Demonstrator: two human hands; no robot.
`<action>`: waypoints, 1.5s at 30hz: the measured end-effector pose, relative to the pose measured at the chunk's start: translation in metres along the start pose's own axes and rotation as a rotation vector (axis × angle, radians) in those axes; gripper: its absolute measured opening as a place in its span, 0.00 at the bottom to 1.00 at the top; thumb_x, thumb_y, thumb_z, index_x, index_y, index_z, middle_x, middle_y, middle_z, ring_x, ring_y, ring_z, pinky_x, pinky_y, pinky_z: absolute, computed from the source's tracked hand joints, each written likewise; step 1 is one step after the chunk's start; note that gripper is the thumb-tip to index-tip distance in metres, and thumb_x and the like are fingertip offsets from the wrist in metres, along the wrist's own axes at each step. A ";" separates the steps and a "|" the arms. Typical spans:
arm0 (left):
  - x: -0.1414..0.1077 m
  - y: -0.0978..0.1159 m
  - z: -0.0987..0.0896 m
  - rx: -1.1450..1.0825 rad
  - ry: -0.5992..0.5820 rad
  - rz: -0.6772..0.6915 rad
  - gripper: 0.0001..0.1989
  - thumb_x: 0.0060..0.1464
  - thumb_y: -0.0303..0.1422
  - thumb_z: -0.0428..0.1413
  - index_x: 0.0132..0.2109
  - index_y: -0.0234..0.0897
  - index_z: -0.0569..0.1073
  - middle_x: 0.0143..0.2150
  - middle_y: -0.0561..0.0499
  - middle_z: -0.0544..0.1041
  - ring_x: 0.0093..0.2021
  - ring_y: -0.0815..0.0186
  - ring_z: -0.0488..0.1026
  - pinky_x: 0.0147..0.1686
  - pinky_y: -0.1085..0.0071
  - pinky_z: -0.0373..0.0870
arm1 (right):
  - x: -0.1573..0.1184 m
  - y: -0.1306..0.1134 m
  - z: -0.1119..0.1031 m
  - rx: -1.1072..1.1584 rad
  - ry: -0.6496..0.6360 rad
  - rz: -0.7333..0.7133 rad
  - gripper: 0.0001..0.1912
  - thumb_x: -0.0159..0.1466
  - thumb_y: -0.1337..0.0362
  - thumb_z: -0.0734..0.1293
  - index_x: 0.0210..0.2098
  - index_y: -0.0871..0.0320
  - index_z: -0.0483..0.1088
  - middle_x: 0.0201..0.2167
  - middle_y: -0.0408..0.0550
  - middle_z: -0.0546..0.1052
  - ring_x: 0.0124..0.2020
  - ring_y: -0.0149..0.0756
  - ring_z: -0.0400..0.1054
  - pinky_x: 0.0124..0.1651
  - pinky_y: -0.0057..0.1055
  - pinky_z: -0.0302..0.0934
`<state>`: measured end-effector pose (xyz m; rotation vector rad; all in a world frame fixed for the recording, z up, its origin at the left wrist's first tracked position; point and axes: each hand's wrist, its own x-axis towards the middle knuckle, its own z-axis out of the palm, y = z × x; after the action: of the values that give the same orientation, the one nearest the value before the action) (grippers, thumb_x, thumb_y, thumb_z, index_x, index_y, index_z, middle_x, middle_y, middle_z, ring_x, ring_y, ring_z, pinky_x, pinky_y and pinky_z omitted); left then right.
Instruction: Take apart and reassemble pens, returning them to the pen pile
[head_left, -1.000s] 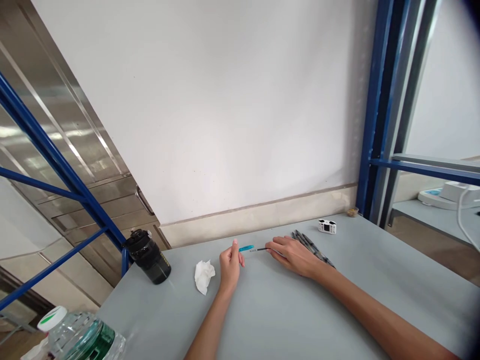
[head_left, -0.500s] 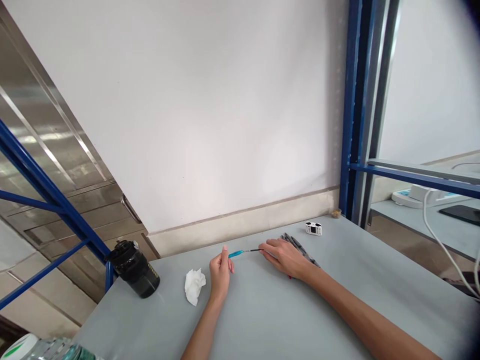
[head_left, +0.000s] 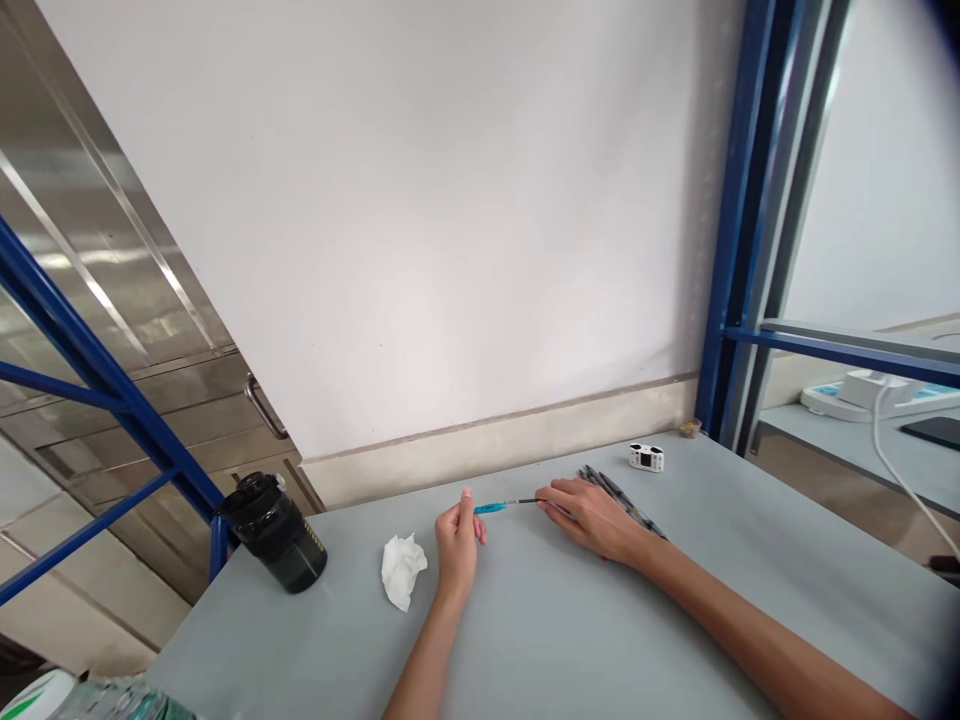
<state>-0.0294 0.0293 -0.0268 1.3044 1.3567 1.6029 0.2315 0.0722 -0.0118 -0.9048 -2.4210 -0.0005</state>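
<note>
Near the middle of the grey table (head_left: 525, 620), my left hand (head_left: 457, 545) is closed round one end of a blue pen (head_left: 490, 508). A thin dark refill (head_left: 526, 500) runs from the pen's tip toward the right. Its far end is pinched by the fingertips of my right hand (head_left: 589, 515). Beside and behind my right hand lie several dark pens (head_left: 619, 495), and a bit of something red shows under the palm. A crumpled white tissue (head_left: 403, 571) lies left of my left hand.
A black bottle (head_left: 277, 535) stands at the table's left edge. At the back right are a small white-and-black device (head_left: 646, 458) and a small tub (head_left: 688, 428). A clear bottle with a white cap (head_left: 45, 695) is at the lower left. Blue frame posts (head_left: 739, 220) flank the table.
The camera view has shifted, so the table and its items appear slightly further right. Both hands keep their hold on the blue pen and the dark refill, about the same distance apart.
</note>
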 end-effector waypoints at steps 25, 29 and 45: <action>-0.001 0.002 -0.002 0.054 -0.015 0.008 0.36 0.69 0.60 0.52 0.20 0.43 0.57 0.17 0.55 0.62 0.21 0.66 0.62 0.28 0.67 0.58 | 0.002 0.000 -0.001 0.051 0.033 -0.003 0.17 0.82 0.59 0.55 0.51 0.53 0.75 0.38 0.50 0.79 0.35 0.41 0.72 0.42 0.37 0.63; 0.000 0.000 -0.003 0.092 -0.022 0.011 0.36 0.68 0.60 0.51 0.20 0.43 0.58 0.17 0.55 0.61 0.22 0.66 0.61 0.28 0.67 0.57 | 0.001 0.000 -0.001 0.054 0.031 0.016 0.18 0.82 0.59 0.54 0.51 0.53 0.74 0.38 0.49 0.78 0.35 0.40 0.71 0.41 0.36 0.61; -0.001 -0.001 0.000 0.080 -0.055 -0.025 0.35 0.67 0.60 0.54 0.20 0.44 0.56 0.17 0.55 0.60 0.22 0.65 0.60 0.28 0.66 0.57 | -0.001 0.002 0.000 0.050 -0.003 0.048 0.18 0.82 0.59 0.54 0.51 0.52 0.75 0.37 0.48 0.77 0.35 0.40 0.71 0.40 0.35 0.60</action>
<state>-0.0288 0.0287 -0.0281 1.3626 1.4105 1.4987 0.2334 0.0731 -0.0124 -0.9406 -2.3907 0.0787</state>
